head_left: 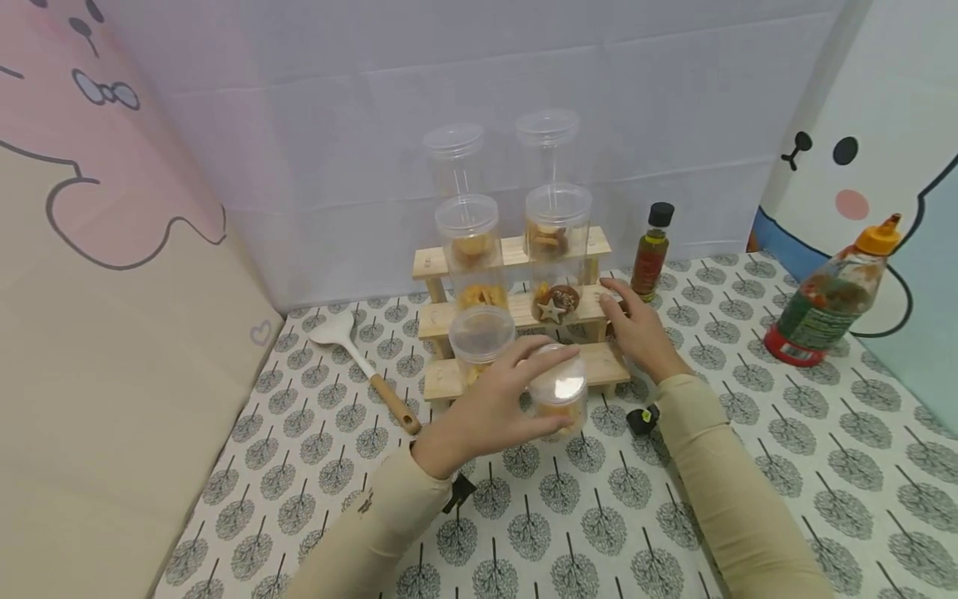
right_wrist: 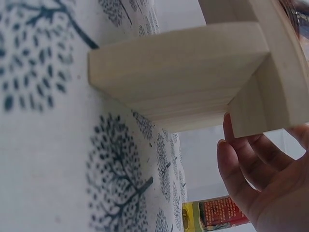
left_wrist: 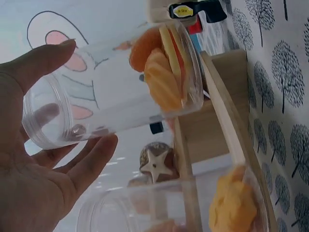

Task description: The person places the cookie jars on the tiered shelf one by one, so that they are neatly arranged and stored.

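My left hand (head_left: 486, 408) curves round the lid end of a clear jar (left_wrist: 120, 96), thumb on one side and fingers on the other. Inside that jar are orange and sandwich-shaped pieces, and it overlaps the front of the lowest step of a wooden tiered rack (head_left: 437, 320). Another lidded jar (head_left: 481, 330), with yellow pieces inside, stands left of it. My right hand (head_left: 642, 334) holds the rack's right end at the middle step, fingertips against the wood (right_wrist: 178, 72). Behind, several more clear jars (head_left: 557, 233) stand in two columns on the upper steps.
A white spoon-shaped utensil (head_left: 334, 329) with a wooden handle lies left of the rack. Right of the rack stand a small black-capped bottle (head_left: 649, 262) and, farther over, a squeeze bottle (head_left: 827, 304) with an orange cap. A pale cloth wall (head_left: 322, 166) rises behind.
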Tool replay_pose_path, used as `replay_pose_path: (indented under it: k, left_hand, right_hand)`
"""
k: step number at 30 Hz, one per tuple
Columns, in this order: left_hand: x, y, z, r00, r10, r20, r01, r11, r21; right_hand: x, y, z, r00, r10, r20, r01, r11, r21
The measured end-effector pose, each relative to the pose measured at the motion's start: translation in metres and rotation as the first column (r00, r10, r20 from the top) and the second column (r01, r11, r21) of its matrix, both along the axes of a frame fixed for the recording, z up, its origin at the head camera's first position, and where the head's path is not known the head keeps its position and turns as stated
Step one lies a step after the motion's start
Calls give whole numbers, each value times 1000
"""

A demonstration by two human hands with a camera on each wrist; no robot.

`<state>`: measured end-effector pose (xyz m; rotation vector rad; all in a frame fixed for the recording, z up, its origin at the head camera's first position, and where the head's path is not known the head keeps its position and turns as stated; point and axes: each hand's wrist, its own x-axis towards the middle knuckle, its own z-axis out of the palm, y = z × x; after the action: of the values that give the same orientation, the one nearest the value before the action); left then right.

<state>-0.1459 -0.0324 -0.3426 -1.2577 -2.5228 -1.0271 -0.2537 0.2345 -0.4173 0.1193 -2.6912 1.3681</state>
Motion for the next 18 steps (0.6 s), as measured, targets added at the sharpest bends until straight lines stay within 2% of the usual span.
replay_pose_path:
  k: [4,9,13,18]
  left_hand:
    - [-5,21,-3,991,123,46,-125,992,24]
    - [-13,41,-9,954,286,91,-289,957,17]
    - [-17,54,-14,921,383,78,-384,923,-4]
    - [-18,67,-18,901,433,8,-433,901,7]
  right_hand:
    - [-1,0,-1,1000,4,-3,-4,1000,-11]
    - [-3,0,-2,1000,0,-9,0,1000,-25]
    - [-3,0,-3,1000,1,-9,-1,1000,-30]
    - [-3,1,-3,1000,3,-21,-4,999,-39]
